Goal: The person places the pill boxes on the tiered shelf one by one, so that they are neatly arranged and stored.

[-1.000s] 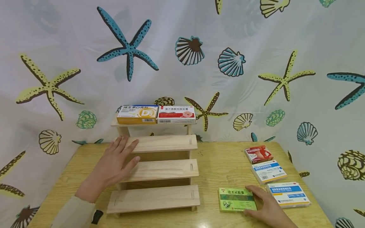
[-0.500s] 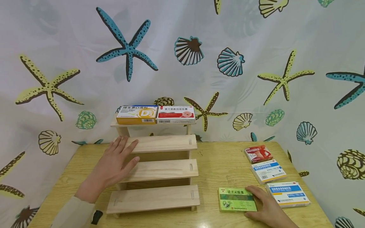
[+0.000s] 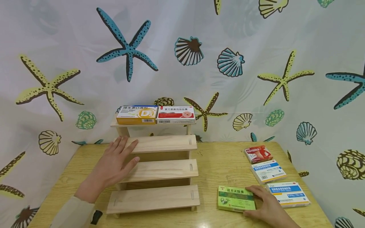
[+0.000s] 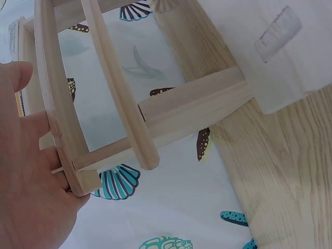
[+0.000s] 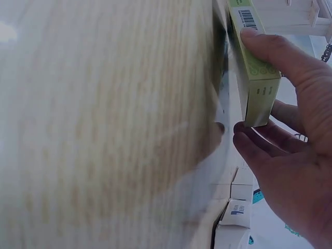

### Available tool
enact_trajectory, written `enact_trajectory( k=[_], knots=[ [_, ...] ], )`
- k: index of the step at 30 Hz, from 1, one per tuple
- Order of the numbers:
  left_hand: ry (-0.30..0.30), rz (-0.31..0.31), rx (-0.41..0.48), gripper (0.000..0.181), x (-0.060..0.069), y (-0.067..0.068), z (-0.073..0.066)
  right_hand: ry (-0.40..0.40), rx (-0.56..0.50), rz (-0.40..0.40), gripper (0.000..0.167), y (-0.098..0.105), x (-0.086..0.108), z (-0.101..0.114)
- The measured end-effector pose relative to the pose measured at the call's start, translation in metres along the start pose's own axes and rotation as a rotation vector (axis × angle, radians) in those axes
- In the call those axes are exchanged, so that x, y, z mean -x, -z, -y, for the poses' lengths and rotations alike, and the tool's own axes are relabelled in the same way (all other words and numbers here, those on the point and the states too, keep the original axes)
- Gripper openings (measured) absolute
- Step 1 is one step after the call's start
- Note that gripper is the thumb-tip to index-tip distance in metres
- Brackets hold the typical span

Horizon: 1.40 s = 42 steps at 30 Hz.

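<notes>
The right hand (image 3: 266, 205) pinches a flat green card box (image 3: 236, 199), with the thumb on the near side and the fingers on the far side. The box is low over the yellow wood bench (image 3: 216, 171), to the right of the pale wooden rack (image 3: 159, 196) and apart from it. I cannot tell if the box touches the bench. The head view shows its wide top, with a dark green stripe. The right wrist view shows other parts: a barcode (image 5: 248, 19) on the long side, by the thumb, and small print on the end.

The left hand (image 3: 114, 163) is spread out, with its fingers resting on the left end of the rack's second board from the top. The left wrist view sees the rack from the side, with its thin rails, and the fingers go out of sight behind a board's edge.

On the rack's top board, an orange and white box (image 3: 137, 114) sits next to a white and red box (image 3: 176, 114). On the bench's right side are a small red box (image 3: 259, 154), a white and blue box (image 3: 269, 172) and another white and blue box (image 3: 288, 194), just beside the right hand.
</notes>
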<state>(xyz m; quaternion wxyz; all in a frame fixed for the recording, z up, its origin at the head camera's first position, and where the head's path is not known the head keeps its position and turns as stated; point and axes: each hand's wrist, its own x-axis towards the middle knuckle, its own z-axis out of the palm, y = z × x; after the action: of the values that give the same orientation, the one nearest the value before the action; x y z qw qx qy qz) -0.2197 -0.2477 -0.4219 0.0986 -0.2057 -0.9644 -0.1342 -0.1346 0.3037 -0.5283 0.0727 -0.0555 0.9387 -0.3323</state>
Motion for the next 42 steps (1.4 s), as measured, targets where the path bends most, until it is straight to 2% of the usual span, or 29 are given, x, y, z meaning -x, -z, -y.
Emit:
enact_trajectory(
  k=[4,8,11,15,19,24,27,34,42],
  knots=[
    [0.003,0.006,-0.005,0.068,0.001,0.001,-0.001,-0.019,-0.057,0.000,0.085,0.003,-0.002,0.007],
    [-0.002,0.007,-0.017,0.070,0.004,0.000,-0.001,0.047,-0.149,-0.029,0.085,0.010,-0.003,0.012],
    [-0.003,-0.002,-0.017,0.072,0.011,-0.002,-0.004,0.111,-0.175,-0.066,0.084,0.015,-0.003,0.017],
    [0.029,-0.018,0.015,0.072,0.028,-0.008,-0.014,0.175,-0.159,-0.121,0.081,0.025,-0.005,0.025],
    [0.041,-0.055,0.071,0.070,0.050,-0.020,-0.025,0.233,-0.133,-0.156,0.078,0.038,-0.010,0.040],
    [0.048,-0.029,0.094,0.067,0.070,-0.043,-0.033,0.304,-0.123,-0.167,0.076,0.055,-0.020,0.064],
    [0.068,-0.019,0.064,0.064,0.072,-0.051,-0.036,0.350,-0.096,-0.182,0.076,0.062,-0.027,0.078],
    [0.103,-0.020,0.004,0.064,0.071,-0.053,-0.038,0.424,-0.054,-0.182,0.075,0.066,-0.044,0.116],
    [0.099,-0.012,0.039,0.062,0.071,-0.051,-0.038,0.539,-0.029,-0.184,0.076,0.055,-0.070,0.159]
  ],
)
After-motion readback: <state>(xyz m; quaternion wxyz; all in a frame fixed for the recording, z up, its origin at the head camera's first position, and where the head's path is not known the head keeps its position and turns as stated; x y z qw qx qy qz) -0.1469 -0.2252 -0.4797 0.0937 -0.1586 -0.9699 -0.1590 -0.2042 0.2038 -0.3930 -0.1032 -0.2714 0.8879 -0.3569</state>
